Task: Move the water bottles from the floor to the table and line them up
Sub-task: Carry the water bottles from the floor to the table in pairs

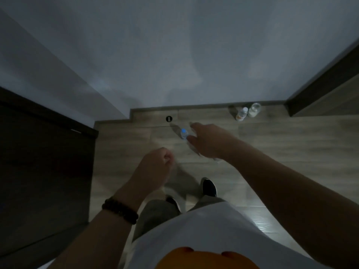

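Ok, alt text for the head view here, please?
Looking down, a person's right hand reaches, fingers spread, toward a blue-capped water bottle standing on the wood-look floor; the left hand is curled in a fist, holding nothing. Two more bottles stand by the wall to the right.

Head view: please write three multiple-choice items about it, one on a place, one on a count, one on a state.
1. The blue-capped bottle stands: A on the floor; B on a table; C on a shoe.
2. Bottles in view: A one; B three; C five.
3. The left hand: A grips a bottle; B fingers curled, empty; C lies flat.
Key: 1A, floor planks surround it. 2B, that one, an orange-labelled bottle and a clear bottle. 3B, a fist holding nothing.
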The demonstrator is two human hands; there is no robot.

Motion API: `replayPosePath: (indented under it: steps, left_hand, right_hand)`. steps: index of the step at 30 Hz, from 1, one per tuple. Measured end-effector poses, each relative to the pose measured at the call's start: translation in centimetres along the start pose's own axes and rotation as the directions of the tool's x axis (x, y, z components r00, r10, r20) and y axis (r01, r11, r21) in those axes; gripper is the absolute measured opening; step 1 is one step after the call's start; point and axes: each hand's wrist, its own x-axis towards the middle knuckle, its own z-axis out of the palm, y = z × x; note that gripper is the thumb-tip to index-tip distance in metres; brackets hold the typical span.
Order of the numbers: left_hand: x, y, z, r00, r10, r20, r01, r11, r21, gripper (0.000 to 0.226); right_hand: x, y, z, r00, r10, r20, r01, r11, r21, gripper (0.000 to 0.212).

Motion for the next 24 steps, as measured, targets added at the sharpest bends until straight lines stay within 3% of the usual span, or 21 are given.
replayPosePath:
  steps: [6, 13, 19, 24]
  left_hand:
    - [4.3, -3.9, 0.8, 0.985, 0.106, 0.135, -0.102, 0.994, -0.037, 0.013]
    - [11.1, -10.8, 2.3, 0.928, 0.206, 0.311, -0.236, 0.970, 0.062, 0.017]
    - [15.4, -15.4, 6.5, 0.914, 0.151, 0.376, -0.185, 0.981, 0.055, 0.024]
    - [19.4, -20.4, 16.7, 0.920, 0.067, 0.386, -0.101, 0.993, 0.068, 0.025]
  right_hand:
    - [3.6, -1.3, 2.2, 0.990, 0.141, 0.002, -0.141, 0.989, 0.055, 0.045]
    - [6.1, -0.9, 9.1, 0.930, 0.364, 0.046, -0.366, 0.915, 0.171, 0.042]
    - [8.9, 2.1, 16.6, 0.889, 0.440, 0.129, -0.458, 0.866, 0.200, 0.060]
    - [14.2, 9.7, 26.6, 0.864, 0.478, 0.156, -0.503, 0.831, 0.240, 0.062]
